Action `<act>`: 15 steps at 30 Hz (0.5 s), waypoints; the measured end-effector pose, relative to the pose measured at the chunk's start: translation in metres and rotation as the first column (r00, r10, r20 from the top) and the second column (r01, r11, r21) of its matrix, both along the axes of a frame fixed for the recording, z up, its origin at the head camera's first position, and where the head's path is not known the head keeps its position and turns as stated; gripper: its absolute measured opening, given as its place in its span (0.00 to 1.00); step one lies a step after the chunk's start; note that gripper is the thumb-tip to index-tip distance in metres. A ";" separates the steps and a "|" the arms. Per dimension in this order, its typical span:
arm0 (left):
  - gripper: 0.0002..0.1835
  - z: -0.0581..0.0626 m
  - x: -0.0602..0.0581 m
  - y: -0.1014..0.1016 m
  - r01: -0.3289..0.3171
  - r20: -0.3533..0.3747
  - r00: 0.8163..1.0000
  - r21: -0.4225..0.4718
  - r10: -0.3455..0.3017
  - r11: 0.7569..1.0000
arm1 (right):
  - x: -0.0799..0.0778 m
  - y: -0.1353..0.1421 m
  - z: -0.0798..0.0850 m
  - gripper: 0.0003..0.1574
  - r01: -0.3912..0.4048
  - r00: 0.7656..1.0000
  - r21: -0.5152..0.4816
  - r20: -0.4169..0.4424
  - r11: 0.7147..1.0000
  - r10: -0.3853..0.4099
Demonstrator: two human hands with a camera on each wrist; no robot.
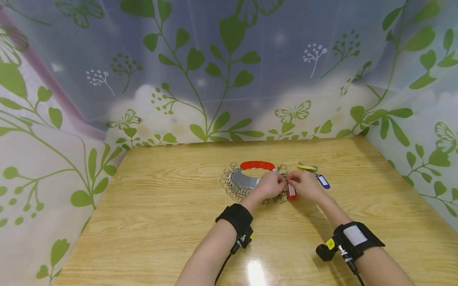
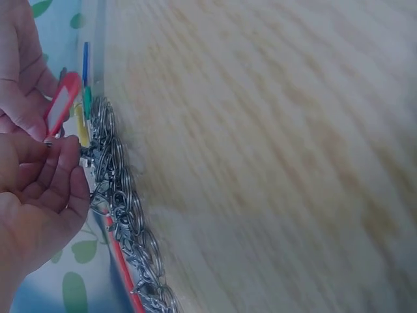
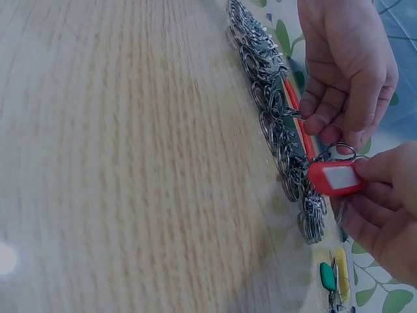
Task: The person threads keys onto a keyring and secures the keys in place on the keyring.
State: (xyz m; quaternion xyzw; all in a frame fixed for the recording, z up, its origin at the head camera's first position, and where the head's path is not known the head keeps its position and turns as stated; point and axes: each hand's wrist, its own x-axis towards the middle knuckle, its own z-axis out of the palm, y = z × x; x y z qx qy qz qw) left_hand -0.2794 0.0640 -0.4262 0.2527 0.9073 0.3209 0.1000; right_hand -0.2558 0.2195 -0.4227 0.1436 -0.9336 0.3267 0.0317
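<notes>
My left hand (image 1: pixel 270 184) pinches a metal split ring (image 3: pixel 342 149) between thumb and fingertips. Close beside it, my right hand (image 1: pixel 307 185) holds a red key tag (image 3: pixel 336 177) with a white label by its ring end. Both hands meet over the right side of a curved metal key holder (image 1: pixel 240 180) that has a red handle (image 1: pixel 257 164). Many split rings with clasps (image 2: pixel 120 195) hang around the holder's rim. Fingers partly cover the joint between the tag and the ring.
Right of the holder lie a blue key tag (image 1: pixel 323 181) and a yellow key tag (image 1: pixel 307 167). A green tag (image 3: pixel 327 277) shows near the yellow one in the right wrist view. Leaf-patterned cloth (image 1: pixel 200 79) surrounds the wooden table (image 1: pixel 161 222).
</notes>
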 end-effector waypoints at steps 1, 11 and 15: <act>0.18 -0.001 0.000 0.000 -0.002 -0.008 1.000 -0.003 0.002 1.000 | 0.000 0.000 0.000 0.06 0.002 1.000 0.002 -0.004 1.000 -0.002; 0.14 0.000 -0.003 0.000 -0.037 -0.008 0.999 -0.006 0.037 0.999 | 0.002 -0.001 -0.002 0.05 0.013 0.999 0.024 -0.048 1.000 -0.012; 0.15 0.000 -0.003 0.000 -0.018 0.003 1.000 0.000 0.018 1.000 | 0.004 -0.002 -0.003 0.05 0.006 0.998 0.026 -0.058 1.000 -0.004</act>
